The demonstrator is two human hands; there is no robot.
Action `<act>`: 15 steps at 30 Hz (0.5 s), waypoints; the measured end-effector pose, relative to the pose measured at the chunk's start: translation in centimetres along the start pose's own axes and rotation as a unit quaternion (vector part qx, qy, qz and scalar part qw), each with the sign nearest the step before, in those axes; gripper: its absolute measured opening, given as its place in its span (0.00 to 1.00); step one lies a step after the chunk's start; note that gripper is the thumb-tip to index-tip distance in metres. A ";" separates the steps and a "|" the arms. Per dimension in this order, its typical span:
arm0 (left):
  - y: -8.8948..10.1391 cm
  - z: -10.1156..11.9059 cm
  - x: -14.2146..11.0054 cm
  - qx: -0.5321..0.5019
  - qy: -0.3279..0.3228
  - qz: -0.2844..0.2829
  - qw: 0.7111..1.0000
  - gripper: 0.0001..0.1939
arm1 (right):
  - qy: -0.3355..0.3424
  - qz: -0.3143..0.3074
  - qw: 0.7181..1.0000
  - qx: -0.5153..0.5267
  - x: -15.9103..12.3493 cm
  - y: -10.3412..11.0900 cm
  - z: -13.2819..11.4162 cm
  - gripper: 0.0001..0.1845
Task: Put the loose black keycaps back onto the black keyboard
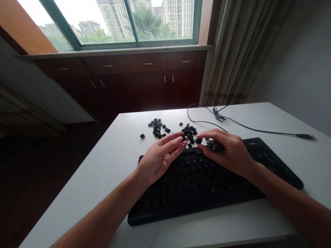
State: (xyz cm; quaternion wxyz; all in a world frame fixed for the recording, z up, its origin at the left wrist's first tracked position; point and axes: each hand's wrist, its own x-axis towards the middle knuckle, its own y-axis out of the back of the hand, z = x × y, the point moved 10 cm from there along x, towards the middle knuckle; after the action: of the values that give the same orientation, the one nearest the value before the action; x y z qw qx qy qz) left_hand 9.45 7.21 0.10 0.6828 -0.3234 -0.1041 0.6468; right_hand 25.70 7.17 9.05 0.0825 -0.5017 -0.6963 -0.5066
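Observation:
A black keyboard (178,193) lies on the white table with both hands above its upper part. My left hand (161,155) is closed, pinching a small black keycap (183,137) between its fingertips. Facing it, my right hand (230,150) pinches another black keycap (199,141) between thumb and forefinger. Just beyond the fingers sits a pile of loose keycaps (190,130). A second heap of keycaps (156,128) is farther left, and a single keycap (142,136) rests apart from it. More dark pieces behind my right fingers are partly hidden.
A black cable (258,127) with a tied bundle (218,116) runs behind the keyboard to a plug (305,136) on the right. The white table (103,172) ends at the left and far side. Beyond stand wooden cabinets (144,86) under a window, with a curtain (230,51) beside it.

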 end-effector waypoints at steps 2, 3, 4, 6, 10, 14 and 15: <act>-0.4 0.0 -0.1 0.019 0.000 -0.018 1.000 0.13 | 0.006 -0.004 1.000 0.004 -0.1 -0.1 0.0 0.15; -0.7 -0.1 -0.2 0.026 0.000 -0.027 0.999 0.13 | 0.007 -0.005 1.000 0.004 -0.1 -0.2 0.0 0.15; -0.9 -0.1 -0.2 0.033 -0.001 -0.036 0.999 0.13 | 0.009 -0.006 1.000 0.005 -0.1 -0.2 0.0 0.16; -1.2 -0.2 -0.2 0.045 -0.005 -0.050 0.998 0.14 | 0.015 -0.008 1.000 0.006 -0.1 -0.3 -0.1 0.16; -1.4 -0.7 -0.2 0.079 -0.008 -0.071 0.994 0.16 | 0.022 -0.014 1.000 0.015 -0.1 -0.4 -0.1 0.17; -1.6 -0.9 -0.3 0.105 -0.014 -0.083 0.991 0.18 | 0.025 -0.022 0.999 0.023 -0.2 -0.6 0.0 0.20; -1.7 -0.9 -0.3 0.106 -0.016 -0.084 0.991 0.18 | 0.027 -0.024 0.999 0.025 -0.3 -0.7 0.0 0.20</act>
State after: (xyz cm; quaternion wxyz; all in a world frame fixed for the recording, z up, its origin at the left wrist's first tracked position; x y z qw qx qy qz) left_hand 11.30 6.70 0.45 0.7636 -0.2288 -0.0724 0.5994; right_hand 25.30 6.99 8.49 0.1018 -0.4689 -0.7180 -0.5042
